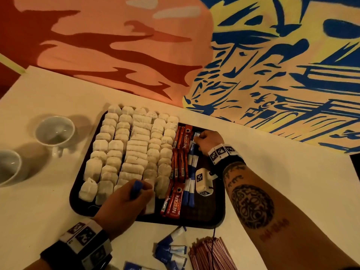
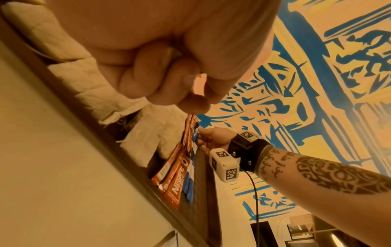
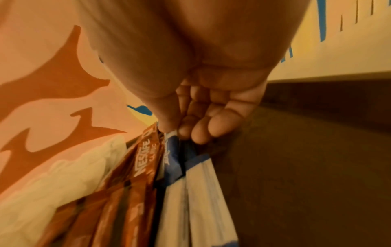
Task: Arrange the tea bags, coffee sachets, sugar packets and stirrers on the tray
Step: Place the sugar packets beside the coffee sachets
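A dark tray [image 1: 210, 209] holds rows of tea bags [image 1: 126, 151] on its left. A column of red coffee sachets [image 1: 180, 168] comes after them, then a column of blue-and-white sugar packets [image 1: 191, 172]. My right hand [image 1: 200, 137] is at the far end of the sugar column and pinches the top of a sugar packet [image 3: 172, 150] between thumb and fingers [image 3: 186, 132]. My left hand [image 1: 142, 190] rests over the near tea bags, curled round another blue sugar packet [image 1: 136, 189]. In the left wrist view its fingers [image 2: 169, 75] are tightly curled and hide the packet.
Loose sugar packets [image 1: 172, 250] and a bundle of reddish stirrers [image 1: 210, 254] lie on the white table in front of the tray. Two white cups [image 1: 55, 131] [image 1: 7, 166] stand to the tray's left. A painted wall rises behind the table. The tray's right strip is bare.
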{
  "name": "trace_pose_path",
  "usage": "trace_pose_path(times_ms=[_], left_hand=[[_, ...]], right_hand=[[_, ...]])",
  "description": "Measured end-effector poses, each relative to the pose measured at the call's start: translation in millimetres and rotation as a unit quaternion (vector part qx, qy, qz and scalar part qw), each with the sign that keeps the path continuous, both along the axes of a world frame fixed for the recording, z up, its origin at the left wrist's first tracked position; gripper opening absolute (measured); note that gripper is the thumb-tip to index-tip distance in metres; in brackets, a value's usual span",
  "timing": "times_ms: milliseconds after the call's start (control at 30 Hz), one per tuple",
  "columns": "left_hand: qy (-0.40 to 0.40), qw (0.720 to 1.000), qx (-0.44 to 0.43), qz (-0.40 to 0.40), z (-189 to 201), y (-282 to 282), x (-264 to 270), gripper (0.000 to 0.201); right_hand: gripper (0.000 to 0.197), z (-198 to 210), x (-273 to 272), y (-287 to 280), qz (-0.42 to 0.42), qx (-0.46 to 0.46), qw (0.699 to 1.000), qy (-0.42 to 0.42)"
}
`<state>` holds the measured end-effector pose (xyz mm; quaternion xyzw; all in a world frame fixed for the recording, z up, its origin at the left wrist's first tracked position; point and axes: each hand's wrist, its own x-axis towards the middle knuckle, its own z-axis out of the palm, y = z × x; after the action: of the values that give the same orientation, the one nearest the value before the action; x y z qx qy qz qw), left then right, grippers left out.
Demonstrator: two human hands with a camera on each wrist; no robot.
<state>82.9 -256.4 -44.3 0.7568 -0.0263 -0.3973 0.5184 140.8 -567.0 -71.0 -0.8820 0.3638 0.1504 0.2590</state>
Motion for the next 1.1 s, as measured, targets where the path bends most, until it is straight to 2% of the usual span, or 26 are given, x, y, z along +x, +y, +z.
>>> trace_pose_path(times_ms=[233,433,533,633,733,800,867,933,1000,1100], left_hand=[[0.01,1.0,-0.008,0.011,3.1,1.9,4.3,0.009],[0.01,1.0,-0.015,0.007,-0.4,-0.4,5.4,0.011],[0.013,1.0,-0.016,0.016,-2.6,-1.0,4.4,0.009],[0.017,0.999,-0.022,0.018,-3.2,-2.7,3.4,0.009],[0.016,0.999,-0.027,0.019,-3.0,-4.3,0.7,0.008],[0.016,0.999,-0.025,0.02,-4.4,-5.9,-1.8,0.007],[0.025,0.999,-0.023,0.024,-3.7,-9.9,-4.4,0.008],[0.04,0.998,-0.037,0.029,1.1,-15.4,-8.2,0.015],[0.045,0.998,-0.043,0.012,4.0,-20.7,-12.7,0.019],[0.01,0.999,-0.026,-0.035,5.0,-29.5,-20.9,0.035]], right_hand=[[0.024,-1.3,11.2,-4.9,-0.011,-0.044,0.999,0.002],[0.02,-5.9,6.8,-1.8,-0.048,-0.037,0.998,-0.006],[0.027,-13.2,4.3,3.1,-0.021,-0.044,0.999,0.01],[0.031,-17.4,4.4,3.2,-0.034,-0.035,0.999,0.008],[0.033,-4.7,-1.1,6.0,-0.047,-0.025,0.999,-0.007],[0.029,10.0,-10.5,12.3,-0.041,-0.015,0.998,-0.048],[0.025,27.8,-28.7,26.0,-0.026,0.024,0.995,-0.096],[0.015,45.6,-56.1,48.0,-0.001,0.104,0.987,-0.123],[0.002,62.5,-88.0,77.2,0.032,0.226,0.963,-0.141],[0.007,71.8,-131.6,116.5,0.081,0.332,0.931,-0.13]])
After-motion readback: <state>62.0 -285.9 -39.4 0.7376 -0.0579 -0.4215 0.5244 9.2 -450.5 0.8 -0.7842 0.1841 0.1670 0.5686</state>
